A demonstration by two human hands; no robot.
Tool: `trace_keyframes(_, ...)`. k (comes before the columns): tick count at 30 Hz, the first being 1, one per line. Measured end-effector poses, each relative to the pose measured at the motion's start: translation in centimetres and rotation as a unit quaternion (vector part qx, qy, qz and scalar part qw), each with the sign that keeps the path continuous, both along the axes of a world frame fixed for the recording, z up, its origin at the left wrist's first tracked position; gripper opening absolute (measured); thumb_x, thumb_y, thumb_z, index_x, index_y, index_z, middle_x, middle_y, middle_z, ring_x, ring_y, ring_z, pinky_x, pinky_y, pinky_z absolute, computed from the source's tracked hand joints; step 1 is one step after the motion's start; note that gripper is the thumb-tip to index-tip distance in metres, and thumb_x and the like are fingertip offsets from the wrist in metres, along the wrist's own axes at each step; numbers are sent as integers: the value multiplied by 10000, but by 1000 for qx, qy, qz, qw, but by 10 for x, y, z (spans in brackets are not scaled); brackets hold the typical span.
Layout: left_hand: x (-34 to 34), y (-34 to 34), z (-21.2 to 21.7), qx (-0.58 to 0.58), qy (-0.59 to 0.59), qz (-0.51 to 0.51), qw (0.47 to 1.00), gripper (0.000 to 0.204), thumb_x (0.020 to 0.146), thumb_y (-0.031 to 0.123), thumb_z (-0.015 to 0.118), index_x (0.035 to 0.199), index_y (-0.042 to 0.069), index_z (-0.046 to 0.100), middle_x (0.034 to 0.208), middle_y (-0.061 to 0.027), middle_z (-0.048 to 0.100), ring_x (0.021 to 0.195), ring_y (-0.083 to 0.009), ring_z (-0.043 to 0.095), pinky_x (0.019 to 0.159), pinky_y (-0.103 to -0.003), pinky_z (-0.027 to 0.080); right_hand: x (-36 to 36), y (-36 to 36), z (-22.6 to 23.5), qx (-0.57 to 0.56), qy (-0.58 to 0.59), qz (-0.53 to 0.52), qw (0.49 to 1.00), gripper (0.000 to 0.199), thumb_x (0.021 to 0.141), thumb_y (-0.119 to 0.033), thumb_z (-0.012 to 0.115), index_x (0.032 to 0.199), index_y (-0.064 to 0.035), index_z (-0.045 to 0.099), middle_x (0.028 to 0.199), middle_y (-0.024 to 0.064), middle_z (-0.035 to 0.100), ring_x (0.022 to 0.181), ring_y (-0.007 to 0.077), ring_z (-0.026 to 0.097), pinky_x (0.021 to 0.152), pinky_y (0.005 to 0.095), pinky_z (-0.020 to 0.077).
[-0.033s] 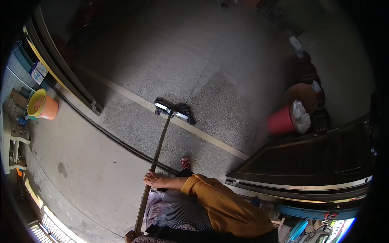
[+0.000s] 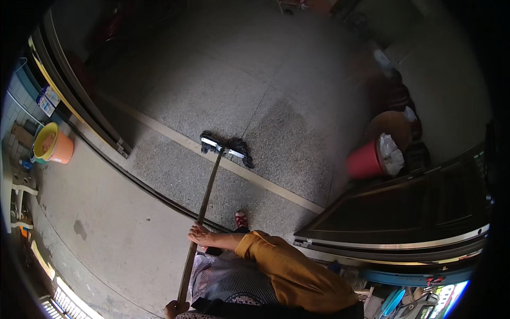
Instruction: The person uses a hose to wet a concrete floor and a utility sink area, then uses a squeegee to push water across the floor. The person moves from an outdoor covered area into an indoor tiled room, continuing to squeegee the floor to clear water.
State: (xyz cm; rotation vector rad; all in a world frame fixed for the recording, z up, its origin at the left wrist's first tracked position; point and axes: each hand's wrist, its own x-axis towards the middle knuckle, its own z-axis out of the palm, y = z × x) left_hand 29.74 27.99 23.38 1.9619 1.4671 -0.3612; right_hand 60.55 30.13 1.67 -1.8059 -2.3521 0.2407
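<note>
R hand point(image 2: 199, 235): clamped round mop pole point(image 2: 211, 183), lower ctr.
L hand point(image 2: 174, 309): wrapped on pole's end, btm edge.
Mop head point(image 2: 239, 147): on floor point(image 2: 287, 159), abt ctr of frame.
Risk: if pulled back low, strands cd snag on door track point(image 2: 159, 200), ctr-left.

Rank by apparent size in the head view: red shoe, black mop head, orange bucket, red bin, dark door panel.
Largest to smallest:
1. Dark door panel
2. Red bin
3. Black mop head and orange bucket: too alike to rank
4. Red shoe
</note>
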Motion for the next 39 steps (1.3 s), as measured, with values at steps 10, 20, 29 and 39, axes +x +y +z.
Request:
trace_keyframes(10, -61, -9, -21, -131, -34, 43, 990, 227, 652, 261, 639, 731, 52, 598, 566, -86, 562, 526, -106, 521, 458, -290, 398, 0, -7, -12, 50, 26, 113, 992, 189, 649, -246, 486, 695, -65, 460, 688, 70, 459, 721, 224, 435, 686, 372, 340)
trace_keyframes(20, -192, -67, 106, -119, 10, 98, 988, 143, 707, 156, 586, 707, 36, 509, 540, -136, 486, 520, -266, 487, 442, -348, 381, -149, -30, 80, -113, 174, 332, 920, 411, 617, -382, 533, 827, -50, 411, 795, 86, 443, 786, 214, 439, 724, 350, 297)
trace_keyframes(29, -49, -22, 39, -87, -56, 81, 991, 380, 615, 374, 671, 624, 26, 519, 505, -127, 508, 452, -251, 511, 445, -351, 391, -41, 26, 56, -265, 95, 132, 951, 149, 645, -178, 533, 763, -88, 538, 809, 100, 539, 880, 252, 473, 769, 368, 365)
trace_keyframes(39, -51, -69, 88, -143, -28, 202, 969, 351, 669, 341, 660, 676, 7, 552, 513, -125, 518, 480, -219, 523, 474, -350, 402, -79, -23, 31, -29, 126, 126, 984, 217, 750, -248, 429, 620, -119, 547, 701, 120, 537, 749, 251, 489, 743, 414, 291)
